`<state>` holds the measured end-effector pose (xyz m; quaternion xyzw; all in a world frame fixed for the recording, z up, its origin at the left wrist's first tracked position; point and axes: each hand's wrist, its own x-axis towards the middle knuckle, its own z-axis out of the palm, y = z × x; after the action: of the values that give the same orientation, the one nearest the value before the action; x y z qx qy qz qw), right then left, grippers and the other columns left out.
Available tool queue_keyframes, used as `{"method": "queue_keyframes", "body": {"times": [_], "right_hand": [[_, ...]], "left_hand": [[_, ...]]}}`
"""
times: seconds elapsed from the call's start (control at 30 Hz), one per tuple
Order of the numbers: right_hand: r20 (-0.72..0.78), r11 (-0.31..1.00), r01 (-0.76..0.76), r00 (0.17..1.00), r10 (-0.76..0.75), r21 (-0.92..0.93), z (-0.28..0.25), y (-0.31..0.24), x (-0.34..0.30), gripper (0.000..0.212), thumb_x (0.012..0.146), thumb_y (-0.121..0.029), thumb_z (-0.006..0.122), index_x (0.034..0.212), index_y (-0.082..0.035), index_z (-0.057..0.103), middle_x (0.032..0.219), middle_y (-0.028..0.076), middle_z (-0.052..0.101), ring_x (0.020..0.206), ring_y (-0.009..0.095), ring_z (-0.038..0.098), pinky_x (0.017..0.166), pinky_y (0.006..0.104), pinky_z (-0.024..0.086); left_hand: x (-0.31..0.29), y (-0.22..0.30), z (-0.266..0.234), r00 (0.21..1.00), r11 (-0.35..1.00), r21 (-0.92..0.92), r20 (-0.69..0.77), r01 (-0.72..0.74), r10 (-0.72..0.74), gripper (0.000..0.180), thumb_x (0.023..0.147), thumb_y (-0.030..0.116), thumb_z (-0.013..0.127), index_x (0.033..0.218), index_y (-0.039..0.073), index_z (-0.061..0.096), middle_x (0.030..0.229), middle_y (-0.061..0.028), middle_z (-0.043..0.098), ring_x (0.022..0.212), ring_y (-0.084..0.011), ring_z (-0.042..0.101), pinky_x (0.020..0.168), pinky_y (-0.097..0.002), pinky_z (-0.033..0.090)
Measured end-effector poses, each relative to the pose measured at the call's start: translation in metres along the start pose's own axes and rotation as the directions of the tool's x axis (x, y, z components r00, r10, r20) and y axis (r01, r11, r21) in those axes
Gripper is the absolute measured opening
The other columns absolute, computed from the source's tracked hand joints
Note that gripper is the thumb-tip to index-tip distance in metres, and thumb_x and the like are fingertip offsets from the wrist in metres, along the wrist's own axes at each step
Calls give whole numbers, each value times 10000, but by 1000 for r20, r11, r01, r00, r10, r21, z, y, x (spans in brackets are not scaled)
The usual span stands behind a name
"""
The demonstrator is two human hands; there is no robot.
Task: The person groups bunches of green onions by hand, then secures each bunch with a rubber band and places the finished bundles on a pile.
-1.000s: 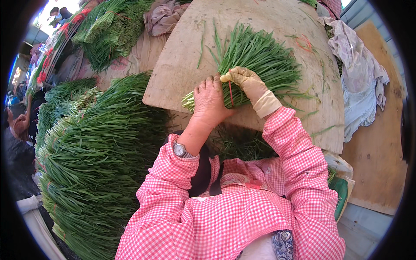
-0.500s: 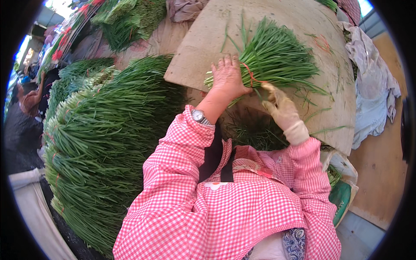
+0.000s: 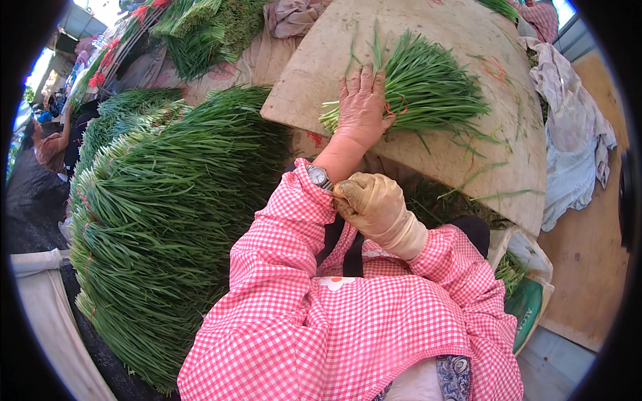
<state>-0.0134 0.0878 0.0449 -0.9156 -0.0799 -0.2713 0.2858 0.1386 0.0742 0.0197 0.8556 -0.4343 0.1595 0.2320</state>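
Left hand [image 3: 361,107] lies flat, fingers spread, on the soft, light chive bundle [image 3: 428,87], best gripped at its tied waist; gloved right hand [image 3: 371,200] is curled closed, seemingly empty

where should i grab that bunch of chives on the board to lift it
Probably at the tied waist of the chive bunch, where the red band cinches it beside the left hand. Come from above, fingers wrapping across the stalks; the leafy end fans loose on the wooden board.

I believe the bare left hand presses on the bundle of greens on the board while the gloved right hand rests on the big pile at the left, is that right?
Not quite. The head view shows the right hand by the left wrist's watch, not on the pile. The left hand does press the bundle on the board.
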Motion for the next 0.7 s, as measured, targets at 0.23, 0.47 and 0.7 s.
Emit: {"method": "queue_keyframes", "body": {"times": [0.23, 0.47, 0.7], "right_hand": [[247, 453, -430, 879, 408, 781, 2, 2, -3, 107, 768, 2, 562, 708, -58, 497, 630, -63, 428, 539, 19, 316, 464, 173, 282], [5, 745, -484, 840, 543, 459, -6, 29, 9, 94, 742, -35, 575, 682, -66, 510, 551, -26, 457, 489, 55, 393, 457, 222, 350], [468, 580, -653, 756, 458, 488, 13, 37, -65, 57, 769, -66, 577, 749, -53, 526, 610, 2, 496, 580, 73, 447, 531, 231, 385]], "left_hand": [[-8, 14, 8, 993, 992, 44, -15, -116, 117, 769, 641, 297, 698, 1288, 58, 358, 1345, -154, 306, 1258, -311, 279, 1034, -503, 201], [-36, 28, 32, 924, 923, 142, -88, -358, 372, 428, 789, 163, 445, 1200, 43, 457, 1325, -127, 374, 1228, -267, 366, 1034, -500, 200], [-29, 9, -22, 990, 986, -156, -135, -65, 44, 530, 690, 58, 580, 1203, 101, 456, 1281, -151, 391, 1170, -316, 384, 990, -489, 267]]}}
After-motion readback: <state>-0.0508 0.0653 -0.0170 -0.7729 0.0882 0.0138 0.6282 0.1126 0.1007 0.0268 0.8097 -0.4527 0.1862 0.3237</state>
